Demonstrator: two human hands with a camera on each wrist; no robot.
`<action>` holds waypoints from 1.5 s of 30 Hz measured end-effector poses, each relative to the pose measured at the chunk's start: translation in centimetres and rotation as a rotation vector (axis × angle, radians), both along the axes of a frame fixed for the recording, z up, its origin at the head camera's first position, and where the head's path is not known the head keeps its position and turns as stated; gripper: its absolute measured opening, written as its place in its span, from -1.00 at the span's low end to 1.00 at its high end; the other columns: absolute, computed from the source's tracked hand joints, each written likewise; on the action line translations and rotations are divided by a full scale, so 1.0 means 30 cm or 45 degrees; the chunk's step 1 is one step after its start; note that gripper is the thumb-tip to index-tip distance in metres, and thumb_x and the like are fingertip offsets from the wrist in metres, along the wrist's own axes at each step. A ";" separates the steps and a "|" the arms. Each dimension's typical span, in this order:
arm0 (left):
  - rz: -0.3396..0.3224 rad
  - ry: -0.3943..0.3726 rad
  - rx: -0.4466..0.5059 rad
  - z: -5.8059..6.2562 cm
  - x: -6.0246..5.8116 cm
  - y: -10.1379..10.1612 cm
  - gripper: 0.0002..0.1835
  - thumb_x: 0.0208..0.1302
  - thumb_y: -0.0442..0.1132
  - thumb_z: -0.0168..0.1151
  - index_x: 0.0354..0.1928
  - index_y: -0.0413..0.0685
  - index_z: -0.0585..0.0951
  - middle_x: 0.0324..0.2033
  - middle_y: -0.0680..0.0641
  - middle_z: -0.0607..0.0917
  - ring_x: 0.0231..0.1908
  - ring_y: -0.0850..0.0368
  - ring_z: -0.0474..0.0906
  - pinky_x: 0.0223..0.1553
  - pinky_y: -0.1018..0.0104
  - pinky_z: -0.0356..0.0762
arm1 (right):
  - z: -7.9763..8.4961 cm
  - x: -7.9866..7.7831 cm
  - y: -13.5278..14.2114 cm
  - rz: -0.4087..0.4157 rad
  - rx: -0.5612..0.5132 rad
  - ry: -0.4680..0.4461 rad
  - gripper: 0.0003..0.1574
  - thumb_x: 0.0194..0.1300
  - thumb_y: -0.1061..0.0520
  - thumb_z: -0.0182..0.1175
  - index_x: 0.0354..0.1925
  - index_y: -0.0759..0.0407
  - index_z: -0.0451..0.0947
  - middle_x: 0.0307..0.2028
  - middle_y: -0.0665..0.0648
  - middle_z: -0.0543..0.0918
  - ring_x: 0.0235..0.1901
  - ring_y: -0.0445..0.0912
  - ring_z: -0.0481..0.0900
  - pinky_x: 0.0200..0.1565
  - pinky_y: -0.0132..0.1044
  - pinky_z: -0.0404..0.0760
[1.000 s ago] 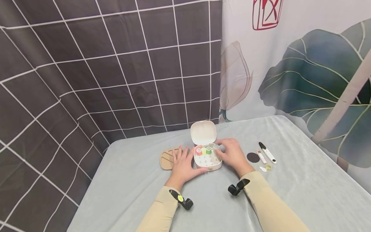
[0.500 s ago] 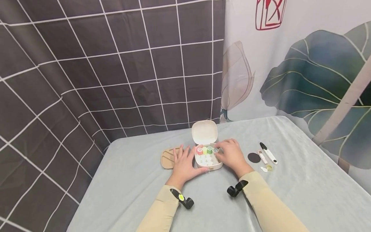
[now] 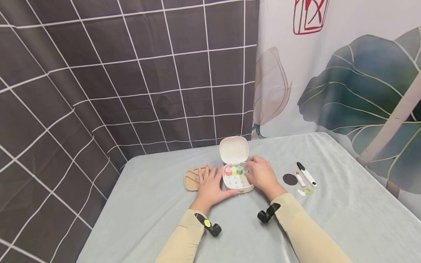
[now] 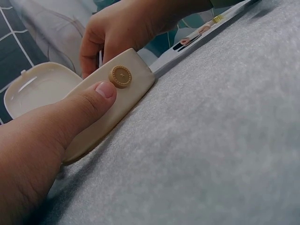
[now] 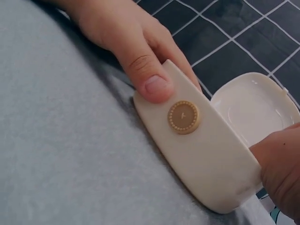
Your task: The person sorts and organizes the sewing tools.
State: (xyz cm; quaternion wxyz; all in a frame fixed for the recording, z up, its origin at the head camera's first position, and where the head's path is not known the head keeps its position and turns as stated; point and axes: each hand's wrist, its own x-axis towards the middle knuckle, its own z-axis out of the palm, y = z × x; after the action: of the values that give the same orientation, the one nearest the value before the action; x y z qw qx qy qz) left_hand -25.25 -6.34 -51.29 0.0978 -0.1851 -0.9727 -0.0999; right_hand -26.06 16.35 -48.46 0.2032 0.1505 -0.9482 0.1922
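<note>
A cream sewing box stands on the cloth-covered table with its lid raised at the back. Red, yellow and green thread spools line its rear row, above several small pegs. My left hand holds the box's left side, thumb on the front wall beside a round gold button. At the right end of the row, my right hand pinches a pale spool. In the left wrist view its fingertips are hidden behind the box wall.
A tan grooved tray lies left of the box, partly under the left hand. To the right lie a black disc, a small pinkish item, a long white-and-black tool, a white flat piece and a yellow ring.
My right hand has lowered the pale spool into the right end of the row, and its fingers have moved in over the box. The left hand stays on the box.
</note>
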 end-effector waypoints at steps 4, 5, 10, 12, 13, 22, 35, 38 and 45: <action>0.005 0.012 -0.008 0.000 -0.002 0.002 0.26 -0.09 0.77 -0.01 0.57 0.14 0.22 0.46 -0.13 0.34 0.55 -0.24 -0.11 0.47 -0.33 -0.37 | 0.004 -0.007 0.002 -0.033 -0.076 -0.068 -0.66 0.12 0.15 0.48 -0.10 0.18 0.73 -0.09 0.20 0.64 -0.06 0.18 0.62 0.00 0.12 0.60; 0.007 0.012 -0.010 0.000 -0.002 0.002 0.26 -0.09 0.77 -0.01 0.57 0.14 0.22 0.46 -0.13 0.34 0.55 -0.24 -0.11 0.47 -0.33 -0.37 | 0.005 -0.009 0.003 -0.032 -0.104 -0.094 -0.66 0.13 0.15 0.46 -0.09 0.20 0.72 -0.08 0.22 0.64 -0.04 0.20 0.62 0.02 0.14 0.59; -0.001 0.008 -0.007 -0.005 -0.001 0.004 0.26 -0.08 0.77 -0.01 0.56 0.13 0.23 0.46 -0.14 0.34 0.55 -0.25 -0.11 0.47 -0.35 -0.36 | 0.001 -0.014 0.009 -0.054 -0.255 -0.264 -0.65 0.22 0.14 0.41 -0.02 0.20 0.71 -0.01 0.24 0.64 0.02 0.19 0.61 0.09 0.15 0.57; -0.002 0.005 -0.005 -0.007 -0.001 0.005 0.25 -0.08 0.77 -0.01 0.56 0.12 0.23 0.46 -0.14 0.34 0.55 -0.25 -0.11 0.47 -0.34 -0.37 | -0.001 -0.016 0.011 -0.069 -0.291 -0.312 -0.64 0.24 0.12 0.40 -0.01 0.20 0.70 0.03 0.26 0.64 0.04 0.19 0.61 0.10 0.15 0.57; -0.001 0.006 -0.006 -0.007 -0.001 0.005 0.25 -0.08 0.77 -0.01 0.56 0.12 0.23 0.46 -0.14 0.34 0.55 -0.25 -0.11 0.47 -0.34 -0.36 | -0.003 -0.018 0.011 -0.074 -0.295 -0.328 -0.64 0.24 0.12 0.39 0.00 0.20 0.70 0.04 0.26 0.63 0.04 0.19 0.61 0.10 0.15 0.57; 0.011 -0.009 -0.023 -0.001 -0.001 0.006 0.25 -0.08 0.77 -0.01 0.57 0.16 0.21 0.47 -0.13 0.33 0.56 -0.22 -0.16 0.48 -0.32 -0.38 | 0.009 -0.032 0.002 -0.143 -0.102 -0.359 -0.59 0.26 0.07 0.37 0.05 0.19 0.69 0.07 0.27 0.66 0.11 0.21 0.60 0.14 0.16 0.55; 0.002 0.009 0.000 0.011 0.006 0.004 0.23 -0.07 0.74 0.04 0.56 0.14 0.24 0.45 -0.14 0.35 0.55 -0.24 -0.12 0.48 -0.33 -0.36 | 0.027 -0.030 -0.006 -0.147 0.010 -0.322 -0.56 0.24 0.05 0.39 0.10 0.01 0.72 0.04 0.20 0.71 0.06 0.18 0.65 0.03 0.16 0.62; 0.003 0.005 -0.002 0.010 0.008 0.005 0.23 -0.07 0.74 0.04 0.56 0.14 0.24 0.45 -0.14 0.35 0.55 -0.24 -0.12 0.47 -0.33 -0.35 | 0.025 -0.027 -0.003 -0.127 -0.048 -0.346 -0.56 0.26 0.07 0.37 0.12 0.01 0.71 0.11 0.23 0.68 0.14 0.21 0.60 0.10 0.19 0.58; 0.006 -0.012 0.007 0.011 0.008 0.006 0.24 -0.08 0.74 0.04 0.56 0.14 0.23 0.46 -0.15 0.34 0.56 -0.23 -0.13 0.48 -0.32 -0.38 | 0.004 -0.019 0.037 0.027 -0.300 -0.285 -0.49 0.38 0.04 0.28 0.21 0.22 0.57 0.18 0.30 0.62 0.11 0.24 0.62 0.16 0.19 0.54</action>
State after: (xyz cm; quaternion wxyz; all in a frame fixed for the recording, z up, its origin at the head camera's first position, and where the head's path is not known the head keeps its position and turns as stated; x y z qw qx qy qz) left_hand -25.01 -6.16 -50.95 0.0938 -0.1820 -0.9734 -0.1031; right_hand -26.63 17.46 -48.35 0.1104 0.1132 -0.9342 0.3199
